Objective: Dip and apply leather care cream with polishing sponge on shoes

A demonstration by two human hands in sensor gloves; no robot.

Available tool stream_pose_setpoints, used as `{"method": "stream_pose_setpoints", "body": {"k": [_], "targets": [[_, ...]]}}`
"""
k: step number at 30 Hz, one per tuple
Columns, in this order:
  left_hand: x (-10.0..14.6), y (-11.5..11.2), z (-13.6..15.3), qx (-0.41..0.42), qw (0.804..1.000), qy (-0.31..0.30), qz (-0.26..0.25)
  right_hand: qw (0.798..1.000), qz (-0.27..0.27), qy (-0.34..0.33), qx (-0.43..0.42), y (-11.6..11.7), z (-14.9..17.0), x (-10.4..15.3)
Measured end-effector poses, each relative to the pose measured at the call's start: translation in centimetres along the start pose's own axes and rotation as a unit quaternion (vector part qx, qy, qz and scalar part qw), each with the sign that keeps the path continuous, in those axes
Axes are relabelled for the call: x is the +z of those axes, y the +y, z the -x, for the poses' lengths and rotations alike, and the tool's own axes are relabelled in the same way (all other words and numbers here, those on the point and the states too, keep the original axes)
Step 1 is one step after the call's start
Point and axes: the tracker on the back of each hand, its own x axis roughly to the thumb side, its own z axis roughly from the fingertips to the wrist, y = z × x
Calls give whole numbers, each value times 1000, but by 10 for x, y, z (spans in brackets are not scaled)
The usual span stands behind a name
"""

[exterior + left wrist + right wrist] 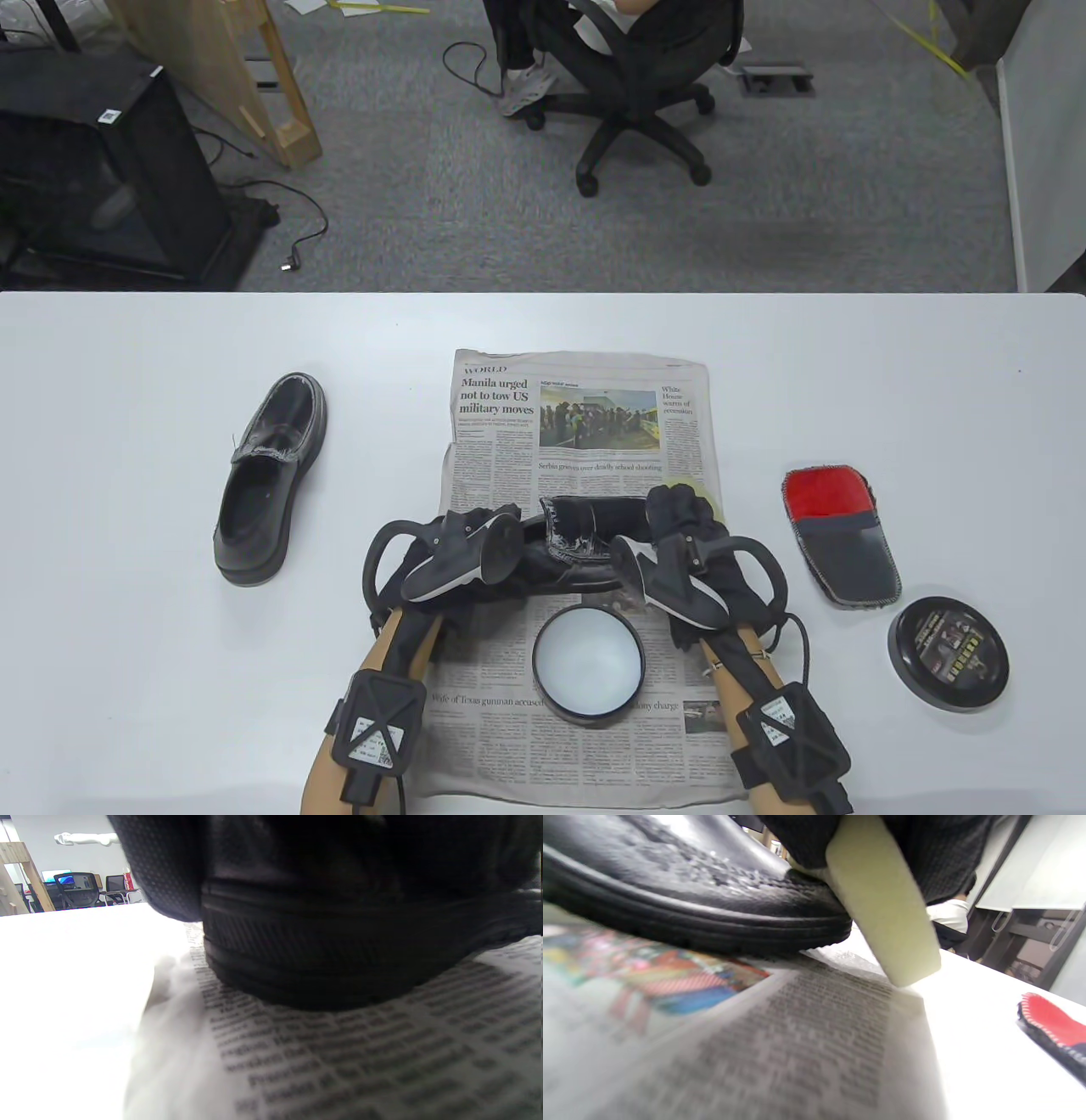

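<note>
A black leather shoe (585,543) lies on the newspaper (585,424) between both hands; its sole fills the left wrist view (322,959). My left hand (462,543) grips its heel end. My right hand (687,526) holds a pale yellow polishing sponge (882,912) against the shoe's toe (721,899), which carries white cream smears. The sponge's edge peeks out past the fingers in the table view (700,491). The open cream tin (587,666) with white cream sits on the paper just in front of the shoe.
The second black shoe (270,480) lies on the bare table to the left. A red and grey polishing mitt (840,539) and the tin's black lid (948,652) lie to the right. The mitt also shows in the right wrist view (1052,1031).
</note>
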Motion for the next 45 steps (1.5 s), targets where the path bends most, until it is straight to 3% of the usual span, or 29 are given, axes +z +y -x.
{"method": "stream_pose_setpoints", "body": {"k": [6, 10, 15, 18, 24, 31, 34, 36, 40, 43, 45], "targets": [[0, 0, 0, 5, 1000, -6, 2, 997, 39, -56, 36, -14, -21, 23], [-1, -1, 0, 6, 1000, -8, 3, 997, 53, -51, -21, -22, -30, 7], [0, -2, 1, 12, 1000, -9, 1, 999, 14, 1, -39, -14, -21, -25], [0, -2, 1, 12, 1000, -7, -1, 999, 0, 17, -35, -9, -13, -26], [1, -1, 1, 7, 1000, -3, -1, 999, -29, 7, -30, -5, 9, -2], [1, -2, 2, 14, 1000, -8, -1, 995, -23, -4, -92, -33, 46, 62], [1, -2, 2, 16, 1000, -12, 0, 995, -76, 23, -54, -36, 59, 81], [1, -2, 2, 15, 1000, -13, 0, 995, -87, 45, -34, -29, 63, 86], [3, -1, 1, 9, 1000, -18, -6, 982, -167, 77, 33, 4, 65, 83], [9, 2, 0, 11, 999, -29, -29, 977, -209, 44, -13, 19, 60, 78], [14, 7, 2, 23, 998, -41, -43, 977, -207, 40, -18, 18, 58, 78]]}}
